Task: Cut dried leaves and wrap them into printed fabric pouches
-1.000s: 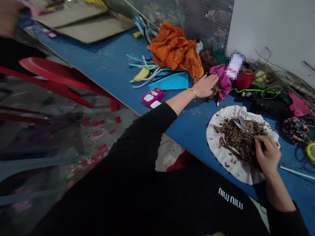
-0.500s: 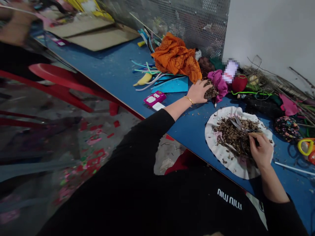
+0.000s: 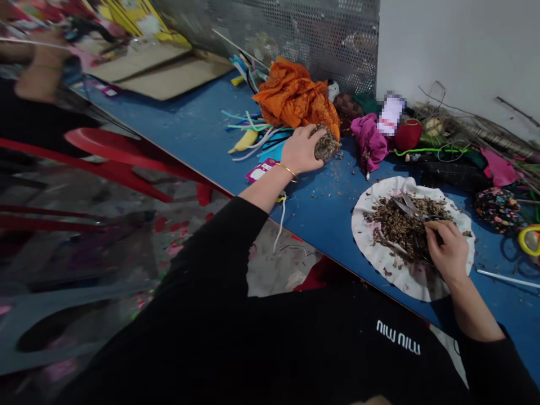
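Observation:
My left hand (image 3: 301,151), with a thin gold bangle at its wrist, is wrapped round a rough brown ball (image 3: 325,144) of dried plant bits. The ball is just in front of a crumpled orange cloth (image 3: 295,93). Over a round white cloth (image 3: 363,225), my right hand (image 3: 449,247) pinches a pair of scissors (image 3: 408,208) near the handles. Their blades lie apart and point away to the left. Beneath them a heap of brown dried plant bits (image 3: 396,228) is spread on the cloth. My right fingertips partly cover the handles.
On the blue table (image 3: 177,126) lie a yellow banana-shaped piece (image 3: 243,142), a purple packet (image 3: 259,170), a magenta cloth (image 3: 371,140), a flowered ball (image 3: 498,208) and yellow-handled scissors (image 3: 529,241). Twigs (image 3: 485,135) line the back. A red chair (image 3: 109,140) and another person's arm (image 3: 42,73) are left.
My left hand has moved left with the brown ball, away from the magenta cloth to the orange one. My right hand stays at the scissors. The view has shifted slightly.

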Action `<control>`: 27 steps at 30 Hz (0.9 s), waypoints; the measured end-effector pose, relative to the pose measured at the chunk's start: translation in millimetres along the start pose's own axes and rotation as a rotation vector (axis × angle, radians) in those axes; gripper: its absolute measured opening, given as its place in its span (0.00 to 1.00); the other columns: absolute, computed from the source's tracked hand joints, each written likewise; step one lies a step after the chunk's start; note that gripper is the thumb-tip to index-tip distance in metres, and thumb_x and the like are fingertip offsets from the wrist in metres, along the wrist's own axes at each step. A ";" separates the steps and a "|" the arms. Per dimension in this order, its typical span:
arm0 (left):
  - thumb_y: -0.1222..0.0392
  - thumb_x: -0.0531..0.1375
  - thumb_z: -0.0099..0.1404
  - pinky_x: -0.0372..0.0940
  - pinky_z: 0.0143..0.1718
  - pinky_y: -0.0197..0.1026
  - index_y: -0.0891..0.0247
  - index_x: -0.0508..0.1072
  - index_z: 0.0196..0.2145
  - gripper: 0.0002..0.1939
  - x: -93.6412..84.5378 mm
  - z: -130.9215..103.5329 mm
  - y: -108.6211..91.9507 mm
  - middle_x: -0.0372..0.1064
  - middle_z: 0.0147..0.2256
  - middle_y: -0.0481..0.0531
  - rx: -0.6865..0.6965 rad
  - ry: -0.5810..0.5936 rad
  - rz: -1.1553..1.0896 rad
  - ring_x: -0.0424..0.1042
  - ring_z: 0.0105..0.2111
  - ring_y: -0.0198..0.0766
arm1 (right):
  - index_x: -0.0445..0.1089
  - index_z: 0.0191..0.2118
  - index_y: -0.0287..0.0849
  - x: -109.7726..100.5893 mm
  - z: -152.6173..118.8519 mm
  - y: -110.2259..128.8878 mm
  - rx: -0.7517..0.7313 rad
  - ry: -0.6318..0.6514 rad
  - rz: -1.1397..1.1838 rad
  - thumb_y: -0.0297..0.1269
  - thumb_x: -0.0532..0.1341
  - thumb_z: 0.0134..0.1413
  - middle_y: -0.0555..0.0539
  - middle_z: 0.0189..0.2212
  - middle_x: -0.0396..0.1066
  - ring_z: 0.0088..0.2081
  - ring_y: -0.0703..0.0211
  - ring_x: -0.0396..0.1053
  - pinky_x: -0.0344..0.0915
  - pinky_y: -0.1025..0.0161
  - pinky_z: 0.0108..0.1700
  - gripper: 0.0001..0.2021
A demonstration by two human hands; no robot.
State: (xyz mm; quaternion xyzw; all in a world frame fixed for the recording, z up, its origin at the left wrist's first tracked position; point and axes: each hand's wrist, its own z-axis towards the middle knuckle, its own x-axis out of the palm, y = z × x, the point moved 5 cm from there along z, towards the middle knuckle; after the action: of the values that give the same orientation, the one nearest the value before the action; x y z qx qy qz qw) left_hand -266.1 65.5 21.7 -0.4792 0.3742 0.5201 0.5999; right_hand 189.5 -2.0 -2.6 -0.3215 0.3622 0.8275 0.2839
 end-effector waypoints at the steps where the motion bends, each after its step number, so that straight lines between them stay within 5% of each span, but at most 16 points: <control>1: 0.56 0.67 0.52 0.52 0.72 0.62 0.59 0.61 0.71 0.48 5.7 -2.1 3.3 0.51 0.73 0.62 -0.010 0.007 0.008 0.53 0.71 0.65 | 0.79 0.41 0.46 -0.1 0.0 0.2 -0.003 -0.002 -0.003 0.41 0.59 0.67 0.44 0.38 0.80 0.40 0.53 0.77 0.71 0.56 0.43 0.11; 6: 0.55 0.66 0.55 0.49 0.71 0.67 0.61 0.59 0.72 0.48 26.6 -2.2 12.1 0.47 0.74 0.65 -0.045 0.009 0.006 0.48 0.72 0.66 | 0.79 0.41 0.46 -1.4 -0.1 -0.5 -0.022 -0.014 -0.012 0.41 0.59 0.68 0.44 0.39 0.80 0.40 0.53 0.78 0.73 0.56 0.44 0.11; 10: 0.49 0.70 0.54 0.39 0.72 0.73 0.59 0.53 0.75 0.56 15.6 -0.3 12.1 0.43 0.76 0.66 -0.046 0.043 0.003 0.43 0.74 0.70 | 0.79 0.42 0.46 -1.0 -0.4 -1.5 -0.031 -0.006 -0.024 0.40 0.59 0.68 0.44 0.39 0.80 0.41 0.53 0.78 0.73 0.56 0.44 0.11; 13: 0.45 0.72 0.54 0.33 0.73 0.72 0.59 0.52 0.75 0.57 2.6 -4.9 -6.0 0.41 0.76 0.64 -0.018 -0.022 -0.015 0.38 0.75 0.70 | 0.79 0.42 0.45 -2.4 -0.4 -0.3 -0.050 -0.014 -0.030 0.39 0.59 0.68 0.44 0.39 0.80 0.40 0.53 0.78 0.73 0.57 0.43 0.10; 16: 0.53 0.62 0.68 0.41 0.76 0.57 0.61 0.57 0.73 0.39 10.3 -9.4 -42.9 0.49 0.75 0.60 0.026 -0.091 -0.102 0.46 0.75 0.57 | 0.79 0.42 0.45 -3.2 -0.2 1.4 -0.069 -0.014 -0.030 0.38 0.59 0.68 0.44 0.38 0.79 0.40 0.54 0.78 0.72 0.57 0.43 0.10; 20: 0.61 0.54 0.73 0.63 0.66 0.48 0.68 0.72 0.61 0.22 54.1 3.8 -85.2 0.73 0.60 0.63 -0.121 0.065 -0.291 0.73 0.59 0.49 | 0.79 0.41 0.46 -3.5 0.4 2.9 -0.088 -0.030 -0.026 0.38 0.60 0.67 0.45 0.38 0.79 0.40 0.54 0.77 0.71 0.58 0.43 0.09; 23: 0.54 0.60 0.72 0.69 0.56 0.46 0.66 0.72 0.60 0.23 66.5 27.8 -99.4 0.72 0.57 0.63 -0.210 -0.065 -0.371 0.77 0.50 0.48 | 0.79 0.41 0.46 -2.5 0.9 2.5 -0.087 -0.023 -0.028 0.38 0.59 0.68 0.45 0.38 0.79 0.40 0.55 0.77 0.71 0.58 0.43 0.09; 27: 0.50 0.68 0.66 0.68 0.56 0.49 0.61 0.69 0.65 0.33 75.6 58.6 -108.6 0.68 0.59 0.64 -0.142 -0.065 -0.332 0.74 0.55 0.55 | 0.78 0.42 0.46 -1.1 1.4 1.1 -0.086 0.001 -0.051 0.39 0.58 0.68 0.45 0.38 0.79 0.40 0.54 0.77 0.71 0.57 0.43 0.11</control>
State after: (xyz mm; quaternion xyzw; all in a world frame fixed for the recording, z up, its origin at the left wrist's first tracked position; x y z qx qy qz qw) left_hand -148.7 142.1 -14.5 -0.5583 0.2329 0.4543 0.6539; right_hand 189.0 -1.8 -0.6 -0.3431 0.3183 0.8346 0.2907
